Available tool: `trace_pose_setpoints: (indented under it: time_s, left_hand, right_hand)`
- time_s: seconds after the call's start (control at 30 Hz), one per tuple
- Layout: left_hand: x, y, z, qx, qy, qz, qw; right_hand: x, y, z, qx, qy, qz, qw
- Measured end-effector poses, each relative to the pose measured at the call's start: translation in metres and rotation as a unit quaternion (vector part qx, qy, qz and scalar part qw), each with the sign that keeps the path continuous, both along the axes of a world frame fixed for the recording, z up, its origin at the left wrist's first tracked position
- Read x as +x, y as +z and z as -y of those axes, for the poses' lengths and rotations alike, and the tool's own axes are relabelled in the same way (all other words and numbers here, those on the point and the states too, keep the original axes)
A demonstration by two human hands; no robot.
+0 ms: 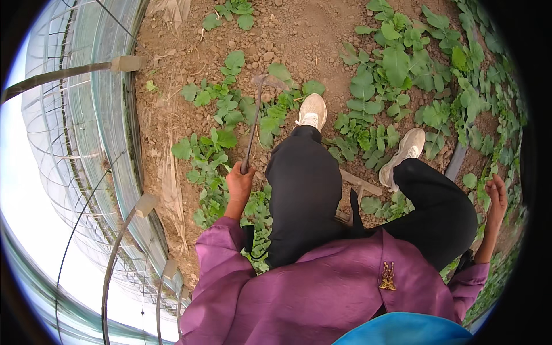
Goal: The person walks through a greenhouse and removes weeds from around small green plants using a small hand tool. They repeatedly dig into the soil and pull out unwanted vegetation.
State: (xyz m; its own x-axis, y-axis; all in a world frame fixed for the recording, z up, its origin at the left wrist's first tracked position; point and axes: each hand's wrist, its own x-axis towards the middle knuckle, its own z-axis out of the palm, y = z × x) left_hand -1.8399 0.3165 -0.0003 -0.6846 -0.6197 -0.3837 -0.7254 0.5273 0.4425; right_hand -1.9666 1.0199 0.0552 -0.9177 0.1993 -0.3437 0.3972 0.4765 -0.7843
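Observation:
My left hand (239,183) grips the end of a short-handled hoe (255,120). Its dark shaft points away from me, and the soil-coloured blade (272,81) rests among leaves beside my left shoe (312,111). Leafy green seedlings (211,148) grow in a row around the shaft and forearm. Out at the right, my right hand (497,196) hangs over foliage, away from the tool. Its fingers are loosely curled, and whether anything is between them cannot be made out.
A wooden frame piece (360,183), perhaps a low stool, shows between my legs. Plastic greenhouse sheeting (116,125) and curved poles with blocks (145,205) stand at the left. More leafy plants (394,64) and a dark hose or strip (457,161) lie rightward. Bare clods (302,34) lie ahead.

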Motion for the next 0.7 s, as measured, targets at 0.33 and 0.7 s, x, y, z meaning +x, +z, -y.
trace_pose_setpoints:
  time_s: [0.33, 0.7]
  left_hand:
    - [0.005, -0.035, 0.009, 0.076, 0.032, -0.04, 0.996]
    - [-0.109, -0.091, 0.01, 0.167, -0.116, -0.041, 0.978]
  right_hand:
    - [0.011, 0.089, 0.082, -0.015, 0.021, -0.089, 0.996]
    - [0.017, 0.109, 0.194, 0.298, 0.172, -0.135, 0.929]
